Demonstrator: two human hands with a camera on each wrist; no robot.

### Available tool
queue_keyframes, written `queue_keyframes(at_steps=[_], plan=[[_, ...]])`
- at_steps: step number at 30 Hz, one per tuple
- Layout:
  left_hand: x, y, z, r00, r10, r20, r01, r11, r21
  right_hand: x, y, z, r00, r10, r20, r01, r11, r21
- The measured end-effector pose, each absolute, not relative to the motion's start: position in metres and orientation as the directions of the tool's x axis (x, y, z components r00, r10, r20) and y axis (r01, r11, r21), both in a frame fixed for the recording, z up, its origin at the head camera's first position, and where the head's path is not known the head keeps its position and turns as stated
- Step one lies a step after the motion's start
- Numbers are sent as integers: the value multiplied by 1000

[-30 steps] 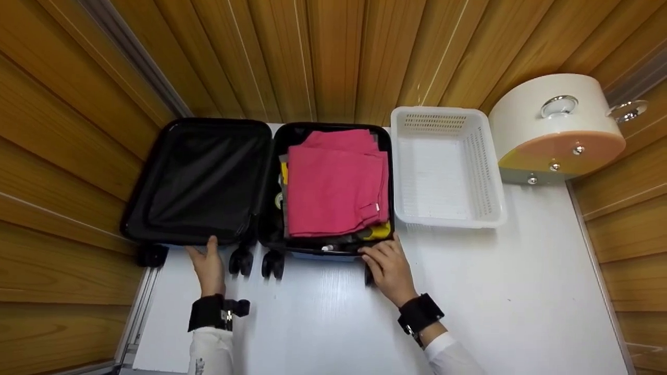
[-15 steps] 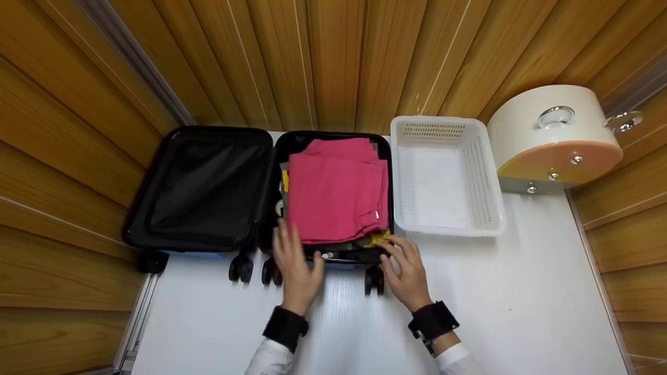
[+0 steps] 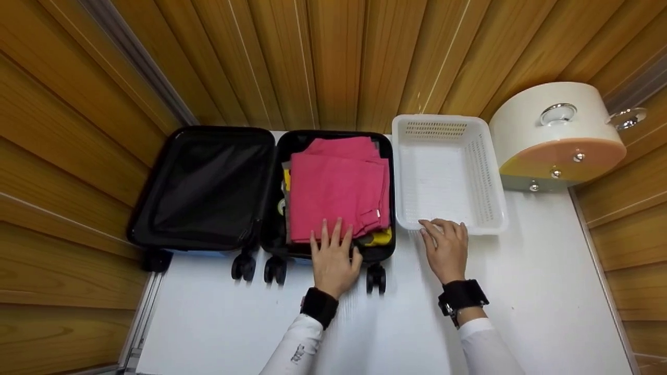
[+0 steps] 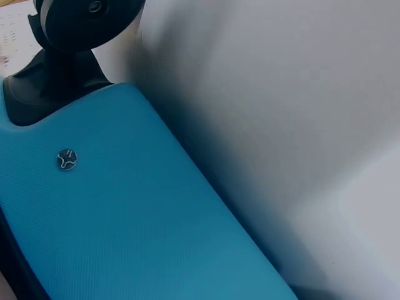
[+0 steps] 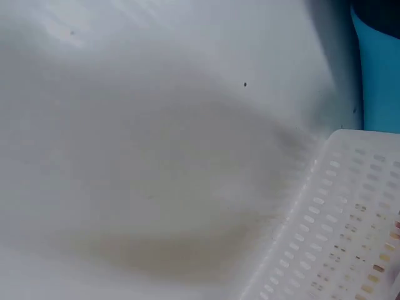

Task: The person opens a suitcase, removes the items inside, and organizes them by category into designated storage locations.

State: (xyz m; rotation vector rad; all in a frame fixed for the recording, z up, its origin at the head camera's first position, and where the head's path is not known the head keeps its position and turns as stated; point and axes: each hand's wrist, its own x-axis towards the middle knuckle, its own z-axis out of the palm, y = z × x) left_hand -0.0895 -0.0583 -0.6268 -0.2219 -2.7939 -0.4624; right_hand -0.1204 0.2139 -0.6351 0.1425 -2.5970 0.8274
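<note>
Since the frame half a second earlier, the right hand [image 3: 448,252] is displaced from the near right corner of the open suitcase [image 3: 208,187] to the near rim of the white basket [image 3: 435,177], and the left hand [image 3: 333,258] is shifted rightward to the near edge of the folded pink cloth [image 3: 336,192]. Left hand: fingers extended and spread, fingertips over the cloth, nothing gripped; firm contact cannot be confirmed. Right hand: fingers bent at the basket rim; whether they grip it cannot be determined. The suitcase lies unfolded on the white tabletop [image 3: 542,281], both halves side by side, with black wheels [image 3: 243,266] toward the person. Its right half contains the pink cloth, laid over other items; a yellow item [image 3: 380,238] shows at the near right corner. The basket stands just right of this half. Farther right is a rounded cream cabinet [image 3: 547,109] with metal knobs. In the left wrist view, the blue shell [image 4: 144,206] of the suitcase appears with one wheel. Wood-panelled walls [image 3: 333,67] bound the tabletop.
</note>
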Motion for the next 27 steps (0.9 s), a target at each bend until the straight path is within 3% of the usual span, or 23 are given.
queue_keyframes(at_steps=[7, 27], plan=[[-89, -59, -624, -957, 117, 267, 192, 942, 276, -110, 210, -636, -889, 45, 455, -228, 818, -527], [-89, -60, -621, -968, 133, 211, 190, 941, 281, -35, 202, -639, -885, 80, 460, -226, 790, -571]])
